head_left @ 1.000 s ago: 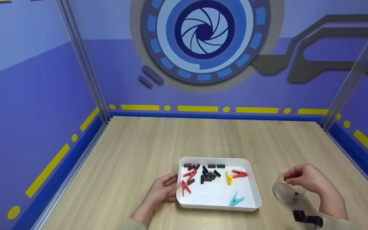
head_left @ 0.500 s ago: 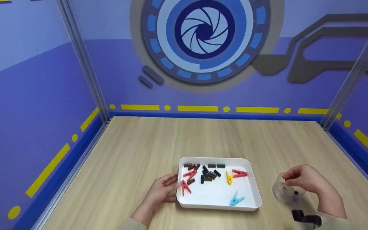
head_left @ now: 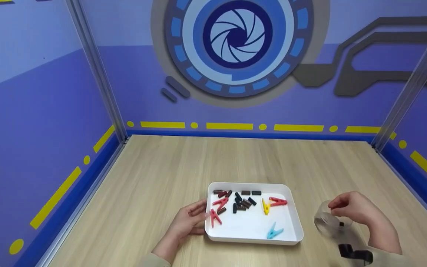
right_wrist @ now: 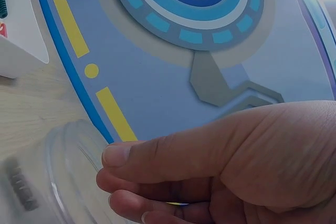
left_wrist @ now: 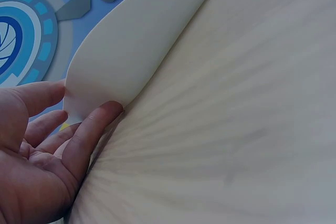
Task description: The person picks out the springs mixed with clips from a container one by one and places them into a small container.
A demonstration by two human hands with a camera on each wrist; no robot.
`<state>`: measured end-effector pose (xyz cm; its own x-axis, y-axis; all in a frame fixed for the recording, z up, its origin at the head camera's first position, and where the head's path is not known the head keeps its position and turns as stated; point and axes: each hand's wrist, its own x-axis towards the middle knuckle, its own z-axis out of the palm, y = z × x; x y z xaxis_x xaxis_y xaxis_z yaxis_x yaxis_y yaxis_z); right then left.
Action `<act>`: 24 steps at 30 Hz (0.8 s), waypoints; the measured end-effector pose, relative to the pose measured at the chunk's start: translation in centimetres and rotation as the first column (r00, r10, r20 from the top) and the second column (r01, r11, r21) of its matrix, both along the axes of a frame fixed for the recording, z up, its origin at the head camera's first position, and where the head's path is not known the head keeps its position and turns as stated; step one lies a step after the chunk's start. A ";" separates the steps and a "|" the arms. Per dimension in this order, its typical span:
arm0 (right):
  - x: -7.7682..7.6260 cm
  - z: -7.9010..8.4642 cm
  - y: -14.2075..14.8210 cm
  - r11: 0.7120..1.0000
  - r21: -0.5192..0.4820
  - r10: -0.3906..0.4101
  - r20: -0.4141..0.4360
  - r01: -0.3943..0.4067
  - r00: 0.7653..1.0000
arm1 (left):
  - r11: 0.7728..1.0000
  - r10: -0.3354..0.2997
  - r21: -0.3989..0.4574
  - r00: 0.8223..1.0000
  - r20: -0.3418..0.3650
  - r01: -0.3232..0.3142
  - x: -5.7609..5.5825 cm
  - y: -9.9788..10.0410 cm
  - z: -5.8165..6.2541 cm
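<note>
The left hand [head_left: 188, 219] rests its extended fingers against the left side of a white tray [head_left: 252, 237]. In the left wrist view those fingertips touch the tray's outer wall [left_wrist: 128, 45]. Several small ribbed brown, black and dark red cylinders [head_left: 241, 202] lie in the tray beside red, yellow and light blue clothespins [head_left: 274, 232]. On the right, the right hand [head_left: 354, 207] is over the mouth of a clear plastic jar [head_left: 328, 227], thumb and index fingertips together, nothing visible between them. A dark ribbed piece [right_wrist: 21, 184] shows blurred inside the jar.
A wooden tabletop [head_left: 154, 174] lies under everything. Purple panels [head_left: 50, 118] stand at the left, right and back, joined by metal corner posts [head_left: 96, 66]. A black strap-like part [head_left: 355, 254] sits by the right sleeve.
The right hand has let go of a small brown ribbed cylinder, which dropped into the jar. The jar has shifted slightly left. The left hand and tray have stayed put.
</note>
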<state>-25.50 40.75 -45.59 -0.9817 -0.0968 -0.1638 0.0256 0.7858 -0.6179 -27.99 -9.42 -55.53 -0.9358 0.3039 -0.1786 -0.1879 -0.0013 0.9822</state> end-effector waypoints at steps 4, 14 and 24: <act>-0.1 0.0 0.0 1.000 0.000 -0.004 0.008 0.004 1.000 | 1.000 0.004 -0.002 1.000 0.003 -0.004 0.0 0.0 0.1; 0.0 0.4 -0.4 1.000 0.001 -0.006 -0.006 0.006 1.000 | 1.000 0.000 0.010 1.000 -0.002 0.000 0.1 -0.1 0.1; -0.1 0.7 -1.4 1.000 -0.012 -0.024 -0.028 0.024 0.999 | 1.000 -0.004 0.007 1.000 -0.005 0.004 0.2 -0.1 0.1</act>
<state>-25.61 39.37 -44.88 -0.9881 -0.0747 -0.1348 0.0269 0.7778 -0.6279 -27.83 -9.52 -55.44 -0.9354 0.3090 -0.1717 -0.1830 -0.0077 0.9831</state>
